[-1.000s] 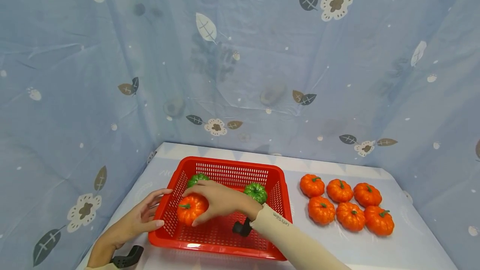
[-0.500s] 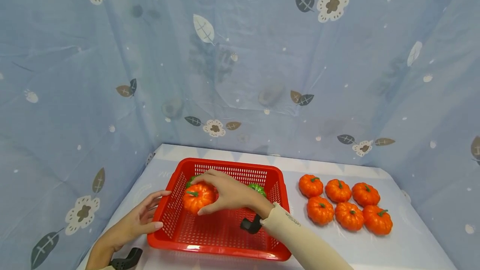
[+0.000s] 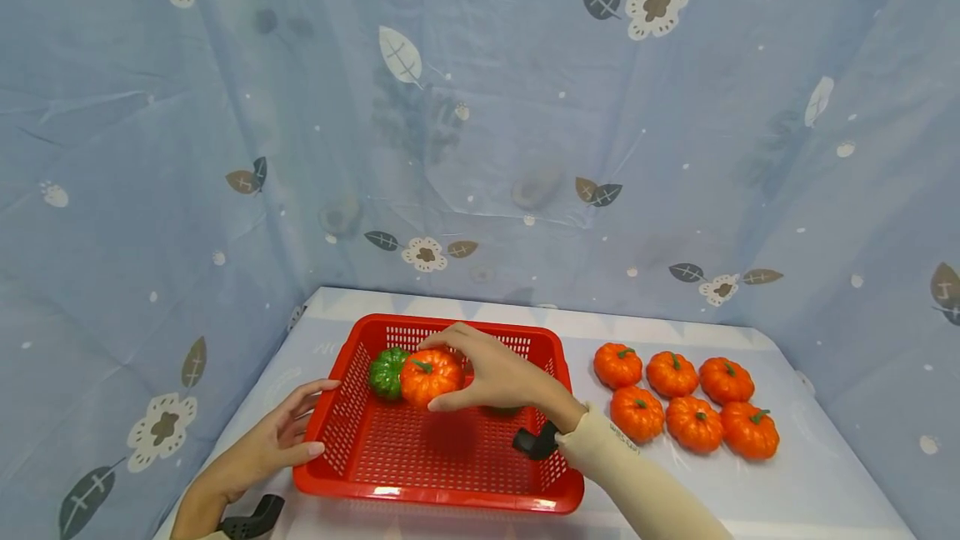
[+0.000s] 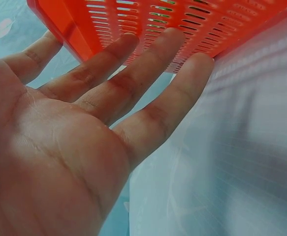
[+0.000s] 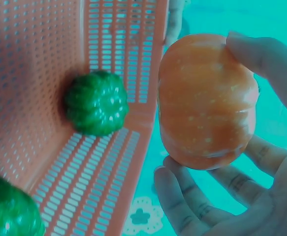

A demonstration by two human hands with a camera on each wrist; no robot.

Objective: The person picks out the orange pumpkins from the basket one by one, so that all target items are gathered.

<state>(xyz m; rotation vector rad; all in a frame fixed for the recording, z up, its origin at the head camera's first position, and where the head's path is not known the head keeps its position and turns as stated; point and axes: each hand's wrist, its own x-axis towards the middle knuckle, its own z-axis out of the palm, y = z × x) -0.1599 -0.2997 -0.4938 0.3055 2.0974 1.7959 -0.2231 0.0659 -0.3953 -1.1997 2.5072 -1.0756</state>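
Note:
My right hand (image 3: 498, 373) grips an orange mini pumpkin (image 3: 430, 379) between thumb and fingers, lifted above the red plastic basket (image 3: 438, 502). In the right wrist view, that pumpkin (image 5: 207, 103) is off the basket floor. A green pumpkin (image 3: 386, 374) sits in the basket's back left corner. Another green pumpkin (image 5: 10, 209) shows in the right wrist view; in the head view my right hand mostly hides it. My left hand (image 3: 262, 448) rests at the basket's left side, thumb on the rim. In the left wrist view its fingers (image 4: 158, 108) stretch against the slotted wall.
Several orange pumpkins (image 3: 694, 424) lie in two rows on the white table (image 3: 817, 473), right of the basket. A blue patterned curtain (image 3: 480, 107) surrounds the table at the back and sides. Black camera mounts (image 3: 537, 442) are on both wrists.
My right hand has raised the orange pumpkin from the basket's left part and carried it right and back, uncovering the left green pumpkin. The left hand has stayed at the basket's side.

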